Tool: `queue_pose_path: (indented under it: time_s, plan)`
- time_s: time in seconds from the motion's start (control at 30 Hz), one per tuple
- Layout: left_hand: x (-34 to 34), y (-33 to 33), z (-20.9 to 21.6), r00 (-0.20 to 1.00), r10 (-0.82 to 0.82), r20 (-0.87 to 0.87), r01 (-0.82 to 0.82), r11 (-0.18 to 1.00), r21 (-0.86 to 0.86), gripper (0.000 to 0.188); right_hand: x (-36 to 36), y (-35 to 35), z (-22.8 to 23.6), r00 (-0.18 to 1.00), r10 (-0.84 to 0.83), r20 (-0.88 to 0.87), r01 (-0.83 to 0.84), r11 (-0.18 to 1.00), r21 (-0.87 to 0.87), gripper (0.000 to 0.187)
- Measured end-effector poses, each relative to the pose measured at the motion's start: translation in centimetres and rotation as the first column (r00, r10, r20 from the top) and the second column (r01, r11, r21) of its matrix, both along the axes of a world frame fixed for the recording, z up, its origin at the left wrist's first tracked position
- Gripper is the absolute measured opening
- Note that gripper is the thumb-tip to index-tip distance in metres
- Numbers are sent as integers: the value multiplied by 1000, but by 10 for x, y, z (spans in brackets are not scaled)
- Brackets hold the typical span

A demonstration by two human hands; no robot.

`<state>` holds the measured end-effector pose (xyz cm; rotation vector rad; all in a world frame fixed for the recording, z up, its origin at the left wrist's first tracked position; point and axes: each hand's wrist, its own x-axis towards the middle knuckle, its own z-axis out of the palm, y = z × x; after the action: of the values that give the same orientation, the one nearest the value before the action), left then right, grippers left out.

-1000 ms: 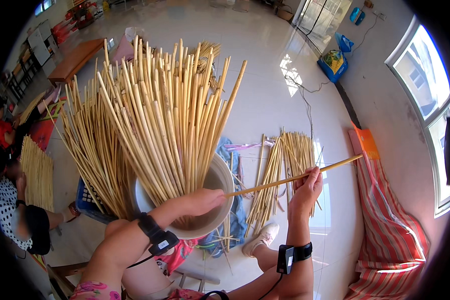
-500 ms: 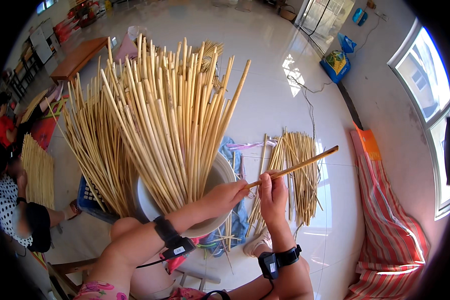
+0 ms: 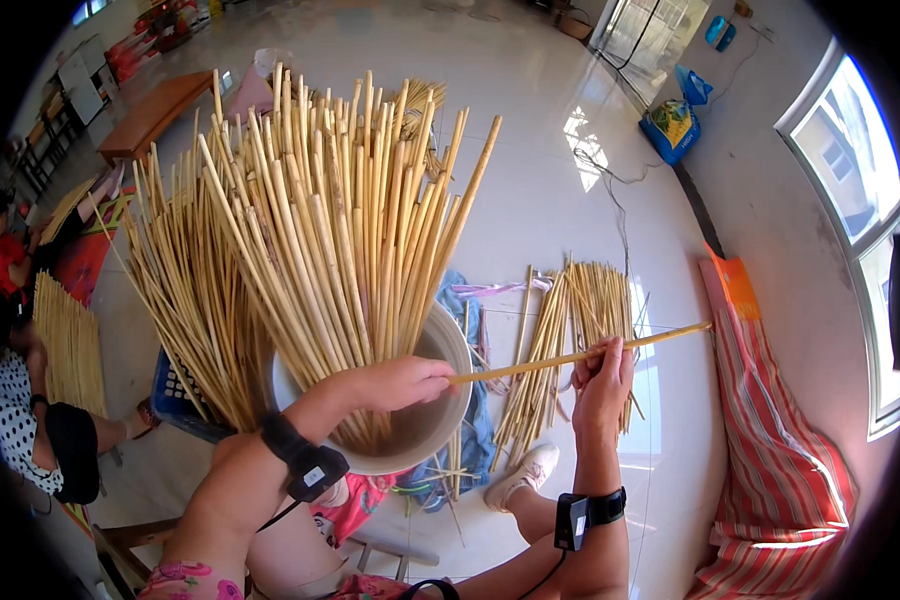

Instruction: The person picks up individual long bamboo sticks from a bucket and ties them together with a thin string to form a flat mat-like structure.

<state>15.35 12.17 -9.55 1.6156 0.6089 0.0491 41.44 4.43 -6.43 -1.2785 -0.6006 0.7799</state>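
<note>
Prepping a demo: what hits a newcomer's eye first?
The tall fan of pale yellow straight stalks standing in a round whitish bucket, left of centre. Then one thin tan stalk held by left hand and right hand, right of centre. Far right, a red striped cloth lies along the wall.

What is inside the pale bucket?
Many tan sticks stand in the bucket, rising above its rim. The left hand and forearm cover part of the interior, hiding whatever lies there.

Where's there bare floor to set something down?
Bare tile shows between the loose stalk pile and the red striped cloth, and beyond that pile, left of the thin cord. Crowded around the white bucket: tall stalks fill much of it, a blue crate sits left, blue cloth right.
</note>
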Motion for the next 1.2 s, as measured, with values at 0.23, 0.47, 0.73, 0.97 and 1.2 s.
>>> queue_pose_path:
  time_s: [0.23, 0.47, 0.73, 0.97, 1.2]
  plan:
    - [17, -11, -17, 994, 81, 69, -93, 974, 206, 22, -14, 2, -6, 986, 98, 137, -110, 991, 80, 25]
    - [35, -22, -20, 973, 188, 136, -218, 940, 261, 28, -29, -4, 4, 938, 249, 242, -271, 960, 65, 26]
    - [32, -10, -44, 988, 152, 31, -152, 910, 386, 30, -18, -5, 3, 939, -46, 340, 1, 991, 133, 25]
    - [13, -3, -134, 896, 222, -385, -81, 934, 349, 39, -22, -8, -2, 812, -73, 579, -26, 987, 160, 20]
    - [20, -13, -199, 768, 572, -287, -379, 768, 516, 47, -52, -8, -4, 532, 395, 749, -368, 904, -216, 9]
